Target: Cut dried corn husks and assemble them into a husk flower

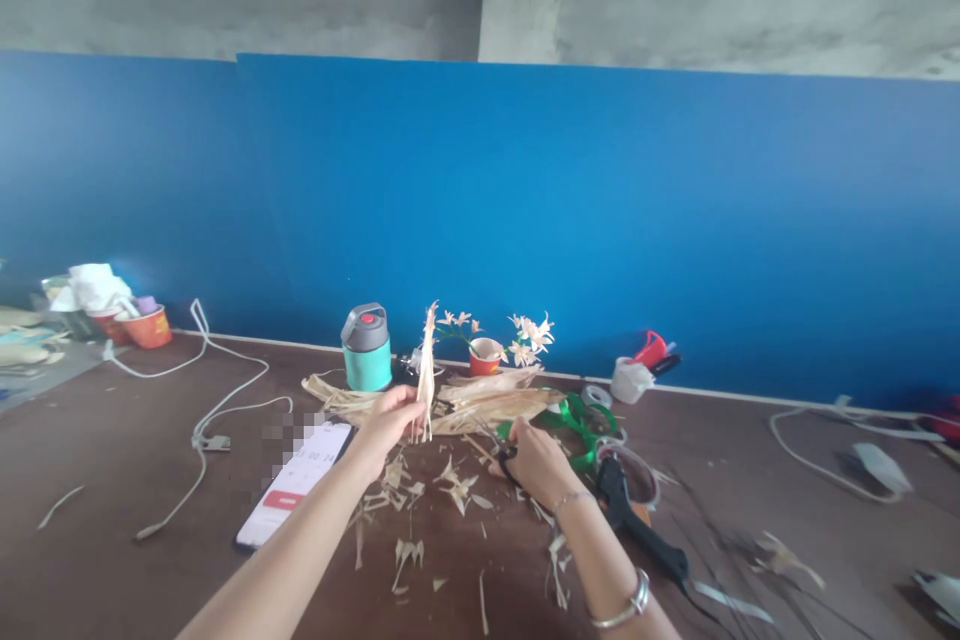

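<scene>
My left hand (pixel 397 420) pinches a narrow strip of dried corn husk (pixel 427 360), held upright above the table. My right hand (pixel 534 455) is closed around dark-handled scissors (pixel 504 455), whose blades point up and left toward the husk and stand apart from it. Under and between both hands lie pale husk scraps (pixel 456 488) and cut petal shapes. Behind them rests a pile of dried husks (pixel 495 400). A red paper cup (pixel 484 356) farther back holds stems with pale husk flowers (pixel 531 335).
A teal lidded jar (pixel 367 350) stands behind the left hand, and a phone (pixel 296 485) lies beside the left forearm. Green ribbon (pixel 577 420) and a black glue gun (pixel 637 520) are right of the right hand. White cables (pixel 225 410) cross the left side. A blue partition (pixel 562 210) borders the table.
</scene>
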`<state>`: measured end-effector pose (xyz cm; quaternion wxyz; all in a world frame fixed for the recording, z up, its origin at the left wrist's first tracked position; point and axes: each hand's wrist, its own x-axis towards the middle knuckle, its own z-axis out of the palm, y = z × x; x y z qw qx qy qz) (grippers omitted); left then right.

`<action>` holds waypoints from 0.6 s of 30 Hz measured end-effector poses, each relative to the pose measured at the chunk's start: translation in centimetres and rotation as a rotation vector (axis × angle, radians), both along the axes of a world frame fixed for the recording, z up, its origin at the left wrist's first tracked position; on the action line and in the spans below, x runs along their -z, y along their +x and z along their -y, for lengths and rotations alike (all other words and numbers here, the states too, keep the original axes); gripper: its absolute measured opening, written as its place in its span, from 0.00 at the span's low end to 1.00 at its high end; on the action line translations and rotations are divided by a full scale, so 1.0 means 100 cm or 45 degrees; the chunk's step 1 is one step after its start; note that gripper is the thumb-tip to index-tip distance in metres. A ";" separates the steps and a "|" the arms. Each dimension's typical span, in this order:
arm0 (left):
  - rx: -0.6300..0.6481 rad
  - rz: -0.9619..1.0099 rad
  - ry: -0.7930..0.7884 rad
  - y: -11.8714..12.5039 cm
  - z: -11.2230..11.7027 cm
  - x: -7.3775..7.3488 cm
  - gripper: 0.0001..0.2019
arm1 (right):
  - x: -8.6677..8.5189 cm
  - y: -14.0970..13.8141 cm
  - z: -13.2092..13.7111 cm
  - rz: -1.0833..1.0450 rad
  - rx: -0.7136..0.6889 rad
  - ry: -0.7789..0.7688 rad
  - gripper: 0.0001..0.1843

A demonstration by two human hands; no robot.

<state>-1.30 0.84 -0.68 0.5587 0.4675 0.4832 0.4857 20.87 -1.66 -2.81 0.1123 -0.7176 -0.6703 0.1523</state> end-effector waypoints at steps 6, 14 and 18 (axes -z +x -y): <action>-0.093 0.047 0.015 -0.014 0.014 0.021 0.11 | 0.003 0.006 -0.003 -0.062 0.000 0.042 0.10; -0.065 0.340 -0.048 0.000 0.032 0.023 0.14 | -0.013 0.002 0.001 -0.625 -0.188 0.054 0.10; -0.041 0.572 -0.086 0.012 0.042 0.020 0.10 | -0.014 -0.033 0.009 -1.352 -0.141 -0.046 0.19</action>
